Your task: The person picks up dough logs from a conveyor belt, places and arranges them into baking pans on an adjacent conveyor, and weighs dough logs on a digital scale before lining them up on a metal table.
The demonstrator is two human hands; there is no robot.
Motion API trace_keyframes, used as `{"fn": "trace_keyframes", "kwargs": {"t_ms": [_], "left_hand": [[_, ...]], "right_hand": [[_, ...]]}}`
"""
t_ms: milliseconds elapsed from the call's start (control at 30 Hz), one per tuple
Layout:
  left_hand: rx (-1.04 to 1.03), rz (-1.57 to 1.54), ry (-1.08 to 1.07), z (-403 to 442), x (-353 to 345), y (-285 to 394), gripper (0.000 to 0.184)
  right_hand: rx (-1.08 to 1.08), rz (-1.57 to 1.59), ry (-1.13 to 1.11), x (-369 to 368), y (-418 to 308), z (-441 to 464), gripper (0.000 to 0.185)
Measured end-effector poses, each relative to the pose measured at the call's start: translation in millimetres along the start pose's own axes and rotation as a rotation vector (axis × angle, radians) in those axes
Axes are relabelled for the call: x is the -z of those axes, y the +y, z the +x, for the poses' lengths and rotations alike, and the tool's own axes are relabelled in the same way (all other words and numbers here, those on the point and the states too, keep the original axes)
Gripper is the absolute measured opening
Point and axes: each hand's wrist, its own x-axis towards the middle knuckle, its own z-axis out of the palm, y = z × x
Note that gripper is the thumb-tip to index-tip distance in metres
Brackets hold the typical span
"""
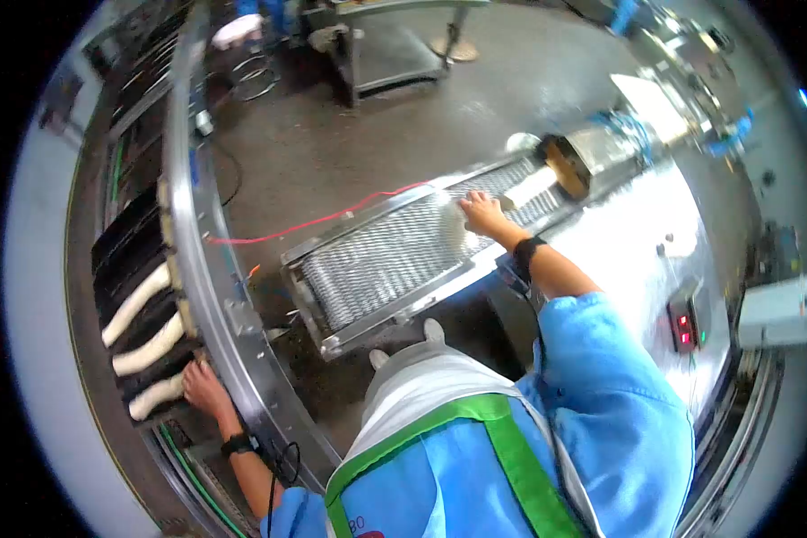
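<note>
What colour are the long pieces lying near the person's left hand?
The long pieces are pale cream, seen best in the head view.

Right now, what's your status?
Left hand at nearest pale strip. Right hand over mesh belt, beside pale roll. Nothing visibly blocking either hand.

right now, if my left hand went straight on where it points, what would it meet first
Your left hand would probably meet the near end of the middle pale roll first, though depth is hard to judge here.
</note>
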Motion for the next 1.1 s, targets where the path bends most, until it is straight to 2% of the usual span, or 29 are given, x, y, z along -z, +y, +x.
{"fn": "trace_keyframes", "kwargs": {"t_ms": [33, 133, 200, 267, 300, 333, 367, 400, 433, 467, 500, 600, 633, 700, 800, 867, 900, 933, 1033, 1100], "left_hand": [[-0.008, -0.043, 0.061, 1, -10, -4, 0.032], [-0.016, -0.202, -0.012, 32, -38, -28, 0.035], [0.174, -0.473, -0.306, 48, -43, -44, 0.039], [0.201, -0.517, -0.245, 68, -83, -53, 0.041], [0.269, -0.548, -0.176, 59, -87, -70, 0.043], [0.250, -0.629, -0.163, 53, -68, -62, 0.043], [0.228, -0.709, -0.145, 53, -42, -36, 0.044], [0.361, -0.704, -0.151, 42, -28, -28, 0.044], [0.380, -0.654, -0.133, 31, 8, -13, 0.043], [0.402, -0.517, -0.125, 22, 29, -5, 0.043], [0.343, -0.421, -0.077, 17, 6, -15, 0.042], [0.332, -0.298, -0.060, 1, 8, -20, 0.041], [0.306, -0.262, -0.020, -3, 13, -17, 0.042], [0.333, -0.241, -0.043, -10, 25, -15, 0.042], [0.341, -0.204, -0.063, -16, 31, -15, 0.043], [0.376, -0.213, -0.098, -21, 29, -17, 0.043], [0.344, -0.172, -0.074, -25, 28, -19, 0.042], [0.351, -0.190, -0.041, -29, 27, -19, 0.042], [0.355, -0.195, 0.017, -36, 31, -19, 0.040], [0.336, -0.204, 0.015, -39, 29, -22, 0.039]], "right_hand": [[-0.018, -0.001, -0.009, 0, 14, 0, 0.057], [-0.104, -0.087, 0.061, -2, 33, -15, 0.049], [-0.110, -0.127, 0.123, 4, 36, -18, 0.045], [-0.125, -0.178, 0.078, 9, 36, -21, 0.038], [-0.056, -0.161, 0.078, 16, 26, -17, 0.036], [0.056, -0.224, 0.144, 2, 32, -12, 0.036], [0.129, -0.224, 0.107, 7, 32, -13, 0.035], [0.219, -0.060, 0.152, 2, 37, -5, 0.032], [0.220, 0.100, 0.034, 10, 34, -2, 0.033], [0.234, 0.105, 0.102, 9, 33, 4, 0.032], [0.287, 0.151, 0.160, 31, 33, -7, 0.030], [0.229, 0.879, 0.250, 98, 22, 0, 0.025], [0.220, 0.811, 0.344, 140, 4, -13, 0.023], [0.419, 1.040, 0.283, 214, -22, -16, 0.027], [0.641, 1.321, 0.382, 288, -100, -38, 0.034], [0.737, 1.525, 0.343, 308, -142, -25, 0.037], [0.774, 1.510, 0.300, 317, -173, -28, 0.038], [0.765, 1.583, 0.302, 319, -207, -30, 0.032], [0.883, 1.850, 0.025, 311, -309, -10, 0.023], [0.883, 1.713, -0.180, 291, -366, 20, 0.024]]}}
